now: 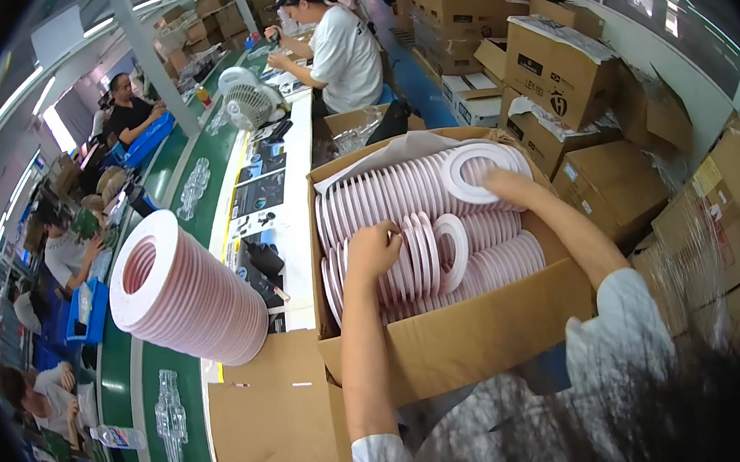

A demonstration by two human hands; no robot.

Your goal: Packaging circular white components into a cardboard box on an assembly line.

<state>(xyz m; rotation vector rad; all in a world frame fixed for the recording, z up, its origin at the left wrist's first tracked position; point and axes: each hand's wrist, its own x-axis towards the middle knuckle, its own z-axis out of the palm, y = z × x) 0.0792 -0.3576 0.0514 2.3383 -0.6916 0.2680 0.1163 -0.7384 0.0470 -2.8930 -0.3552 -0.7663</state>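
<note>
An open cardboard box point(453, 354) in front of me is packed with rows of flat, pale pink-white plastic rings point(384, 192) standing on edge. My right hand point(510, 187) grips one ring point(458, 185) by its right side, and that ring lies tilted face-up over the far row. At the left of the middle row, my left hand point(373, 248) has its fingers curled on the edges of several rings point(422, 257); just how many it grips is hidden. A loose ring point(454, 254) leans beside that group. To the left stands a tall stack of the same rings point(193, 292).
A green conveyor point(194, 417) runs along the left, carrying clear plastic trays point(171, 424). A small fan point(248, 98) stands on the white table edge point(295, 194). Cartons point(563, 61) pile up at right. One co-worker point(349, 55) sits ahead; others work across the conveyor.
</note>
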